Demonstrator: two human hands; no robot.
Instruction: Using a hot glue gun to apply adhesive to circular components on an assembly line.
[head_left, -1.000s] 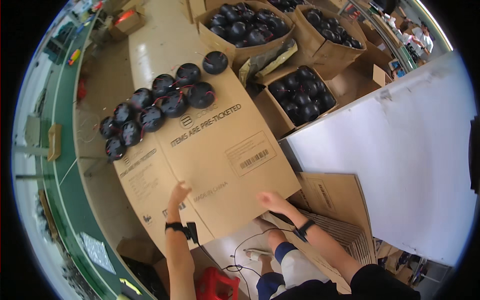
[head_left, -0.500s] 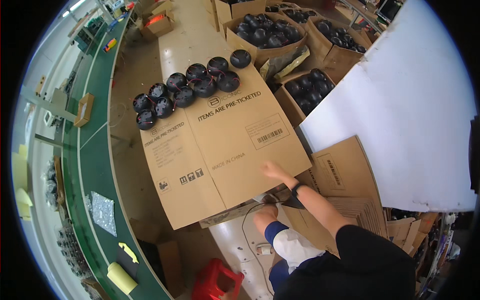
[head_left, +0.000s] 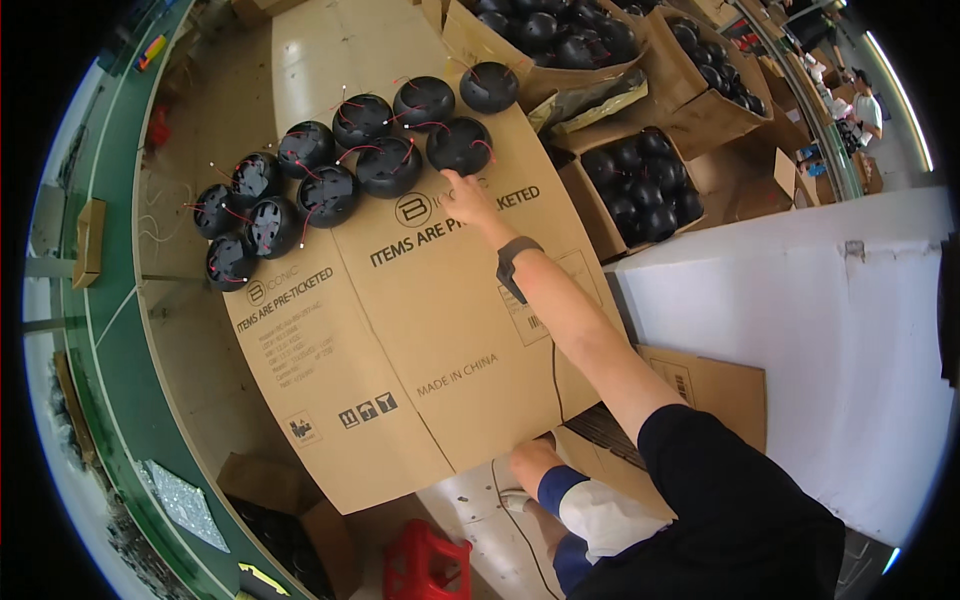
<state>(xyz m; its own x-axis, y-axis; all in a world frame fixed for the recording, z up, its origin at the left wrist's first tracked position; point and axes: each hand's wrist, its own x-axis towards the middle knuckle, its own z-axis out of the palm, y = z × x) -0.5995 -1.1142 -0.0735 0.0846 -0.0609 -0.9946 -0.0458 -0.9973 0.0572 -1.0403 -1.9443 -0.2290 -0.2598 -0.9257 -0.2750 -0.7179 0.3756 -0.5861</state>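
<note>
My right hand (head_left: 470,200) stretches far out over a large flattened cardboard sheet (head_left: 430,340) that lies on the table. Its fingers are spread and the fingertips touch a black round domed part (head_left: 459,143) with red wires. Several more such black parts (head_left: 325,190) sit in a cluster along the sheet's far left edge and on the table beyond it. A dark band is on my right wrist (head_left: 512,258). My left hand is out of sight.
Open cardboard boxes full of the same black parts stand at the back right (head_left: 640,190) and back (head_left: 560,30). A big white panel (head_left: 800,350) fills the right. A green conveyor (head_left: 110,330) runs along the left. A red stool (head_left: 430,570) and a small box (head_left: 270,490) are below.
My right hand has moved from the near edge of the cardboard sheet forward to the black parts at its far end. My left hand, on the sheet a second ago, has left the view.
</note>
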